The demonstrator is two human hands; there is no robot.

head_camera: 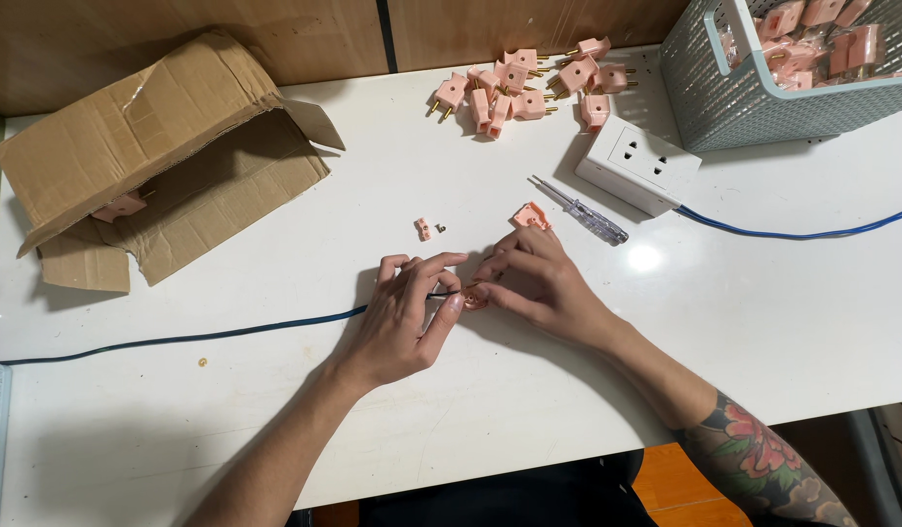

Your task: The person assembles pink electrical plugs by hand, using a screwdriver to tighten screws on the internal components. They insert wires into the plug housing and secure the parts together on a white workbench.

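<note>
Pinching small pink plastic plug part (pixel 475 296): left hand (pixel 402 317), right hand (pixel 539 283).

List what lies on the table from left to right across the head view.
Cardboard box → left hand → right hand → screwdriver → white socket block → grey-blue basket.
</note>
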